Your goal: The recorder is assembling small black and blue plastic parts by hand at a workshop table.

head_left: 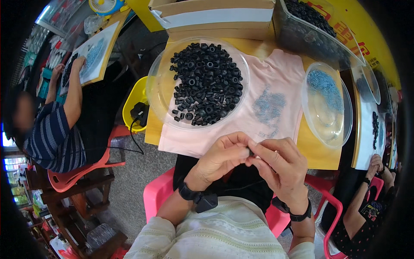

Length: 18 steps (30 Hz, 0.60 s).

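My left hand (223, 156) and my right hand (282, 166) meet just off the table's near edge, fingertips pinched together. Between them shows a small black ring-like part (250, 152), mostly covered by the fingers. My left hand is closed on this part. The right fingers are closed at the same spot, and whatever they pinch is too small to make out. Beyond my left hand, a round clear tray (156, 100) holds a heap of small black rubber-like parts (206, 82). Tiny blue pieces (269, 106) lie scattered on a pink cloth (282, 71).
A clear round dish (321, 126) with tiny blue pieces stands right. Behind are a cardboard box (217, 28) and a clear bin (297, 30) of black parts. A yellow bucket (134, 98) is left of the table. Co-workers sit left (58, 134) and right (362, 211).
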Available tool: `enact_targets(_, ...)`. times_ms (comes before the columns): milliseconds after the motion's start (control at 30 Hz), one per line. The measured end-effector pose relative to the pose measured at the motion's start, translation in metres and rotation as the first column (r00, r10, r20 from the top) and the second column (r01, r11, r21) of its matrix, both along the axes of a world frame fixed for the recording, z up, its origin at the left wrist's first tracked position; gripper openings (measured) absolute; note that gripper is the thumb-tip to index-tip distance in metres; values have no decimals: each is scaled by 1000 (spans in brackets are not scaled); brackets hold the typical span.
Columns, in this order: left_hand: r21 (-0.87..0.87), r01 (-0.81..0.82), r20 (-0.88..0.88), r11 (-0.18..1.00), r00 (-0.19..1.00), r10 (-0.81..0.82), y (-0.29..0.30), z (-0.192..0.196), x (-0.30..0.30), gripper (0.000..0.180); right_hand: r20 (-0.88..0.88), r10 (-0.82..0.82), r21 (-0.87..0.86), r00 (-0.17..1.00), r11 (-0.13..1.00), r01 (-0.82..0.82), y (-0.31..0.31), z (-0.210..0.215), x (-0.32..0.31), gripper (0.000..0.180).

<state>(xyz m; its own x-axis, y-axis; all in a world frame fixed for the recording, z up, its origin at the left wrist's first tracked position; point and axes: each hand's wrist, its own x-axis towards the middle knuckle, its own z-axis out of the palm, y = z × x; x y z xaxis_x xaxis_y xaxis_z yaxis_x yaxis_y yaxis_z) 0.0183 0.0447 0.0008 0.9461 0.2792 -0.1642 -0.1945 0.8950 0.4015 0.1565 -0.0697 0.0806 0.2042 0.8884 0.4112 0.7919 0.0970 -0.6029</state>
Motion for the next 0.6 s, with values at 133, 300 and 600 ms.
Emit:
enact_targets(133, 90, 79, 207, 993, 973, -96, 2, 18, -20, 26, -228, 1, -14, 974, 1000, -4, 30, 12, -7, 28)
enact_targets(300, 179, 150, 650, 972, 724, -231, 5, 35, -29, 25, 9, 174, -1, 985, 985, -174, 105, -13, -26, 11)
enact_targets(600, 181, 110, 593, 977, 781, -197, 3, 44, -43, 24, 352, 278, -152, 894, 959, -238, 158, -46, -55, 6)
